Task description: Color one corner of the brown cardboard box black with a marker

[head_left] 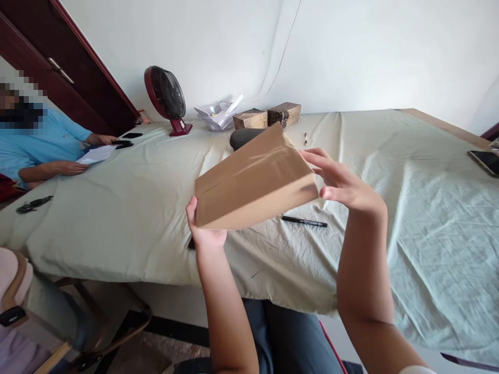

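A brown paper-wrapped box [253, 182] is held tilted in the air above the near edge of the table [117, 218]. My left hand [205, 231] grips its lower left corner from below, thumb on the top face. At the box's right end, my right hand [343, 182] touches the edge with fingers partly stretched. A black pen [304, 222] lies on the cloth just below the box.
A red fan [167, 98], crumpled white paper [218, 115] and two patterned boxes [267, 117] stand at the far edge. Another person in a blue shirt [50, 143] sits at the left with paper. Scissors [33, 204] lie left, a phone [485, 161] right.
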Demonstrator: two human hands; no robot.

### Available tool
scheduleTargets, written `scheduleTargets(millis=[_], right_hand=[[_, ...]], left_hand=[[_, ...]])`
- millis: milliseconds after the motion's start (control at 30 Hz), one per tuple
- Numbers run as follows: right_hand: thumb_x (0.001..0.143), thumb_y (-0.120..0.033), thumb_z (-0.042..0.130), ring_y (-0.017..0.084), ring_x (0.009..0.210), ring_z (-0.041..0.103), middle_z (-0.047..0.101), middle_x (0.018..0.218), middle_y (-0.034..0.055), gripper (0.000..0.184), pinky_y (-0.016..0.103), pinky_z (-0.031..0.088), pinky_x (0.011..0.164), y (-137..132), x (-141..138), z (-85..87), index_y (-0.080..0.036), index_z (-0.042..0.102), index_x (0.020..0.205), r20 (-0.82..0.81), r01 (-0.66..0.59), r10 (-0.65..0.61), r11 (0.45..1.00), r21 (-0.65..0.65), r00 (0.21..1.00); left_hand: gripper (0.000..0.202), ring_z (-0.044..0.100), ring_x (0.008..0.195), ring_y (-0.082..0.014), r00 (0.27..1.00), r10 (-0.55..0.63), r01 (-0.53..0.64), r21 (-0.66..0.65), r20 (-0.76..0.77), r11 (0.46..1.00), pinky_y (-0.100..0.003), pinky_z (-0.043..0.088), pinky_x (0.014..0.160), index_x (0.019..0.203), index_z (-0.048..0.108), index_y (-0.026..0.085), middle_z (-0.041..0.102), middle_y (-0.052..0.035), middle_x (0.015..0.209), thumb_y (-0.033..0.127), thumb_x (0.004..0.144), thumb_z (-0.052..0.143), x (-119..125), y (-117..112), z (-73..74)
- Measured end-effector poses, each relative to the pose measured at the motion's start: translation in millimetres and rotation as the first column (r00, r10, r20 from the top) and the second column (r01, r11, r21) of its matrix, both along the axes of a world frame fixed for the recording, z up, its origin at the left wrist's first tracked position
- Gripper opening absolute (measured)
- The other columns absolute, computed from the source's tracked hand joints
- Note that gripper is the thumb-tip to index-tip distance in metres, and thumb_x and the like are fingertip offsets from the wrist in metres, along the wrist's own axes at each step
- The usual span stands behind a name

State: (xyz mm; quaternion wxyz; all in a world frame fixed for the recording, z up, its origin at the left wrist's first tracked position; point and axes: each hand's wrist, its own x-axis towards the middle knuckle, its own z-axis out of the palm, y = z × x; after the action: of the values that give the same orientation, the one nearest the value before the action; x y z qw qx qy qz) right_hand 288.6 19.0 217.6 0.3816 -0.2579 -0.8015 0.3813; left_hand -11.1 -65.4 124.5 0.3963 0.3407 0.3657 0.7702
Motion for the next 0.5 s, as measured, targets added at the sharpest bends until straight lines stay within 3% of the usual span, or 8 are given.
scheduleTargets(millis=[100, 167, 233, 300, 367, 433, 500], right_hand=[[0.071, -0.082, 0.084, 0.043, 0.158, 0.041, 0.051, 0.163, 0.0052, 0.097, 0.058, 0.045, 0.124, 4.8, -10.9, -7.9, -0.042, 0.058, 0.155, -0.065, 0.097, -0.095, 0.995, 0.022, 0.993], [0.071, -0.087, 0.079, 0.042, 0.158, 0.042, 0.049, 0.167, 0.0058, 0.110, 0.057, 0.047, 0.123, 6.6, -21.4, -11.5, -0.042, 0.044, 0.165, -0.139, 0.150, -0.146, 0.988, 0.021, 0.980], [0.073, -0.095, 0.068, 0.040, 0.154, 0.048, 0.048, 0.170, 0.0052, 0.115, 0.055, 0.053, 0.119, 8.1, -29.7, -13.6, -0.044, 0.031, 0.170, -0.181, 0.185, -0.180, 0.983, 0.014, 0.967], [0.074, -0.100, 0.059, 0.039, 0.150, 0.054, 0.045, 0.172, 0.0039, 0.116, 0.052, 0.058, 0.112, 9.9, -32.9, -14.7, -0.047, 0.023, 0.171, -0.169, 0.222, -0.217, 0.975, 0.010, 0.962], [0.074, -0.103, 0.055, 0.039, 0.145, 0.059, 0.044, 0.175, 0.0035, 0.120, 0.052, 0.061, 0.107, 11.9, -31.8, -15.5, -0.048, 0.016, 0.173, -0.133, 0.245, -0.242, 0.970, 0.005, 0.961], [0.074, -0.104, 0.053, 0.040, 0.142, 0.062, 0.043, 0.175, 0.0041, 0.124, 0.053, 0.061, 0.105, 13.7, -28.8, -16.5, -0.047, 0.008, 0.174, -0.109, 0.259, -0.257, 0.966, -0.002, 0.960], [0.075, -0.103, 0.052, 0.041, 0.142, 0.062, 0.044, 0.175, 0.0043, 0.124, 0.055, 0.060, 0.105, 14.7, -26.2, -17.5, -0.047, 0.003, 0.174, -0.106, 0.273, -0.273, 0.962, -0.009, 0.956]], left_hand=[[0.066, 0.071, 0.129, -0.0346, 0.986, -0.116, 0.123, -0.053, 0.122, 0.991, -0.049, 0.064, 0.096, 0.134, 0.073, 0.029, 0.075, -0.0102, 0.141, 0.075, 0.096, 0.046, 9.6, 4.9, 4.9], [0.069, 0.072, 0.126, -0.0362, 0.967, -0.186, 0.209, -0.131, 0.172, 0.969, -0.050, 0.065, 0.090, 0.132, 0.073, 0.026, 0.076, -0.0135, 0.138, 0.077, 0.095, 0.046, 18.3, 9.1, 2.1], [0.067, 0.072, 0.128, -0.0369, 0.969, -0.178, 0.215, -0.225, 0.170, 0.950, -0.052, 0.065, 0.091, 0.137, 0.071, 0.027, 0.075, -0.0151, 0.141, 0.076, 0.095, 0.051, 25.6, 12.7, -3.8], [0.065, 0.067, 0.138, -0.0343, 0.995, -0.070, 0.085, -0.239, 0.073, 0.967, -0.053, 0.061, 0.104, 0.144, 0.066, 0.031, 0.070, -0.0130, 0.150, 0.072, 0.095, 0.059, 29.7, 14.5, -9.6], [0.066, 0.058, 0.150, -0.0314, 0.996, -0.013, 0.002, -0.128, -0.084, 0.992, -0.050, 0.052, 0.120, 0.148, 0.065, 0.031, 0.065, -0.0111, 0.158, 0.071, 0.094, 0.065, 30.6, 13.9, -12.7], [0.068, 0.055, 0.153, -0.0317, 0.968, -0.086, 0.084, -0.022, -0.235, 0.996, -0.047, 0.045, 0.127, 0.145, 0.069, 0.027, 0.065, -0.0125, 0.157, 0.069, 0.091, 0.071, 30.0, 11.7, -12.7], [0.066, 0.060, 0.149, -0.0335, 0.931, -0.169, 0.180, 0.006, -0.322, 0.984, -0.048, 0.047, 0.126, 0.142, 0.072, 0.025, 0.070, -0.0138, 0.150, 0.064, 0.089, 0.077, 29.8, 9.3, -10.9]])
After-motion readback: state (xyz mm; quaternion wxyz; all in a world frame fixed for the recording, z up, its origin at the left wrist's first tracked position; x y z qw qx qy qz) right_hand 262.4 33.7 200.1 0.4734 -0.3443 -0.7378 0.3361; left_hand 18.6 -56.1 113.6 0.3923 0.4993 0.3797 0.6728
